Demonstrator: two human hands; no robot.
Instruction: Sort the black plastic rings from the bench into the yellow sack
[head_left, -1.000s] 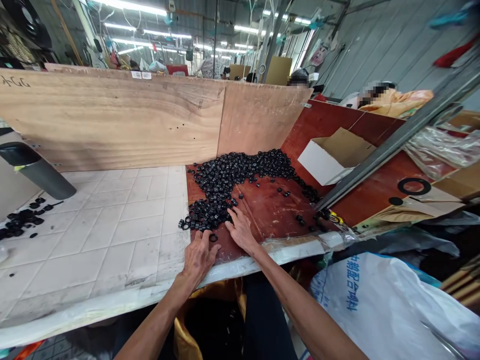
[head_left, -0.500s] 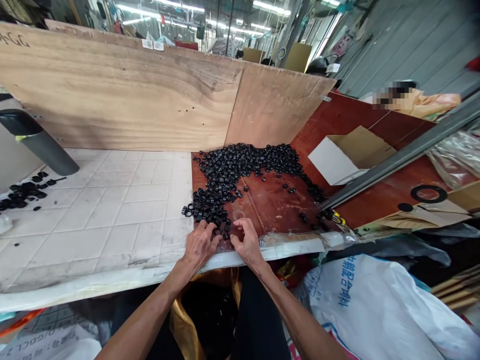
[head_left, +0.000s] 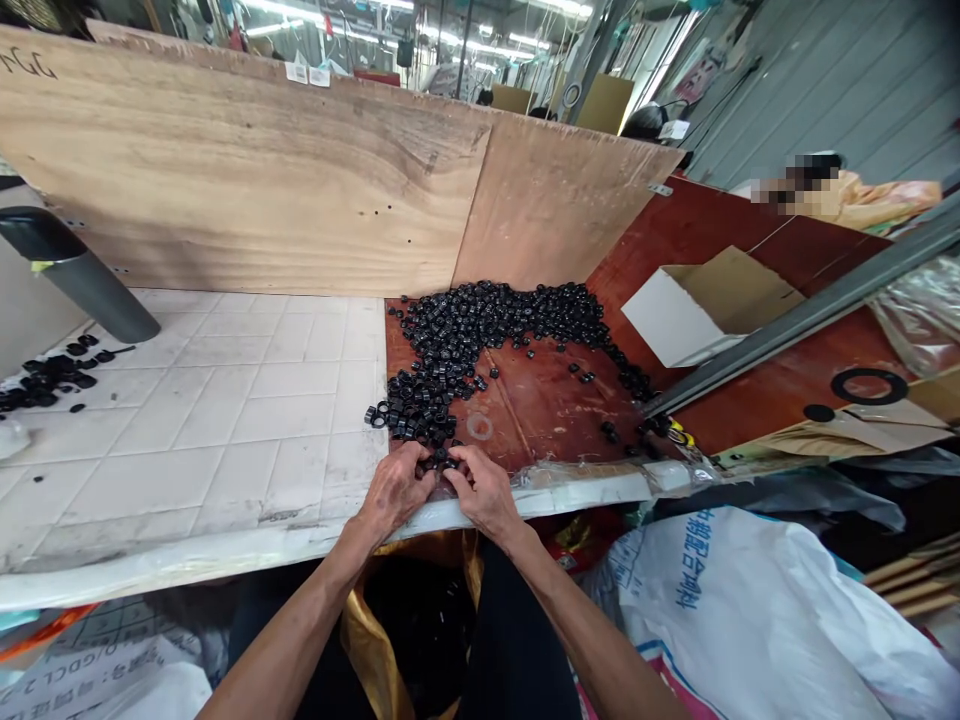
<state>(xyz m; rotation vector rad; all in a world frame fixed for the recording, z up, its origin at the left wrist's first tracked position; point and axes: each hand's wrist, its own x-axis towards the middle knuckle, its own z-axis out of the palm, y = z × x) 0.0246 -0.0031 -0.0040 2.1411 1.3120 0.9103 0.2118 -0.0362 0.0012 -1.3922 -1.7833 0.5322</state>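
At the near edge of the table, my left hand (head_left: 396,488) has its fingers curled and its thumb bent in at the close end of a heap of small black rings (head_left: 480,325). Just to the right, my right hand (head_left: 481,490) is curled the same way, thumb and fingers drawn together. A few black rings (head_left: 439,458) sit between the fingertips of both hands. Which ring each hand pinches is partly hidden by the fingers. Below the table edge, a yellow-gold sack (head_left: 375,645) stands open between the knees, dark inside.
A wooden board (head_left: 247,180) walls off the back. White tiles (head_left: 285,405) cover the left side, with a dark bottle (head_left: 97,290) and loose black pieces (head_left: 52,380). On the right are an open carton (head_left: 667,315), a slanting metal post (head_left: 795,325) and a white sack (head_left: 757,610).
My right hand has moved left, towards my left hand, and its fingers have closed in on the rings. The view has shifted slightly.
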